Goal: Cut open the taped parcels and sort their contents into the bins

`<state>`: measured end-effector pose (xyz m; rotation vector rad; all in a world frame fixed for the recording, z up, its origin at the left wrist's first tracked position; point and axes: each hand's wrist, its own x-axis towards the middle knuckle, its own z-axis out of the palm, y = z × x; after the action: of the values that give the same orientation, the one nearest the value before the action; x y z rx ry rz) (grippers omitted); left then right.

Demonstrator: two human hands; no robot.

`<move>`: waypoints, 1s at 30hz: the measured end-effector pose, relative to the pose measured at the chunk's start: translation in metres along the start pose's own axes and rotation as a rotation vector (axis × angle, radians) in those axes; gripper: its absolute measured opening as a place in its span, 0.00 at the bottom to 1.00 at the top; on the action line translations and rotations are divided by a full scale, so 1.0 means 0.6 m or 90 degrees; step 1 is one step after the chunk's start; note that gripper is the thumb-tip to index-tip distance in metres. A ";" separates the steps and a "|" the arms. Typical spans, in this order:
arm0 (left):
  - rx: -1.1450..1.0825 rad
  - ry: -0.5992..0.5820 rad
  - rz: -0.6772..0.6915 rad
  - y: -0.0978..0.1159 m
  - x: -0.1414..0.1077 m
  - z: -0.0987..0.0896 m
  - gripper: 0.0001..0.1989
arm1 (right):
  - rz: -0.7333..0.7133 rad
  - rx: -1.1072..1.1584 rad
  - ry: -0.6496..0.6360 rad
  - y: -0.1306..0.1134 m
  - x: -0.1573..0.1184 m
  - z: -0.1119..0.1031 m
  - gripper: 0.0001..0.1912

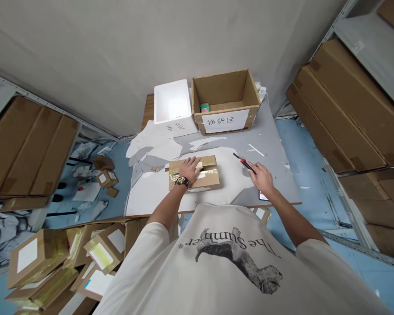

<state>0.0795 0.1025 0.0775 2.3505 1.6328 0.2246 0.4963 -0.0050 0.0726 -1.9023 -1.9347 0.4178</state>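
A small brown cardboard box (pixel 212 178) lies flat in the near middle of the worktop (pixel 269 135), shiny yellowish tape across its top and left end, with a dark gap between the top flaps toward the right. To its right, well apart, a slim black-and-red cutter (pixel 247 165) slants, its narrow tip pointing far and left.
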 end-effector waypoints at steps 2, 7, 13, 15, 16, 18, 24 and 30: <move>0.004 -0.004 0.011 -0.001 0.002 -0.001 0.34 | 0.009 0.108 -0.004 -0.010 -0.003 0.012 0.31; 0.014 -0.005 0.015 0.022 -0.034 0.006 0.35 | 0.080 0.376 -0.019 -0.061 -0.003 0.075 0.33; -0.027 0.002 0.107 0.063 -0.095 0.032 0.23 | 0.066 0.463 -0.048 -0.139 0.042 0.111 0.31; -0.031 0.001 0.101 0.070 -0.105 0.041 0.23 | 0.025 0.410 -0.055 -0.170 0.078 0.115 0.28; -0.031 0.003 0.094 0.073 -0.108 0.044 0.23 | 0.018 0.366 -0.071 -0.184 0.098 0.118 0.28; -0.029 0.006 0.084 0.076 -0.110 0.048 0.25 | 0.022 0.263 -0.117 -0.208 0.137 0.125 0.34; -0.016 -0.027 0.082 0.080 -0.094 0.051 0.34 | 0.058 0.070 -0.236 -0.244 0.197 0.149 0.37; -0.035 -0.041 0.099 0.082 -0.075 0.060 0.45 | 0.035 0.183 -0.252 -0.227 0.198 0.150 0.32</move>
<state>0.1179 0.0395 0.0594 2.4182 1.3975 0.2194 0.3335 0.1147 0.0662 -1.7840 -1.9241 1.0975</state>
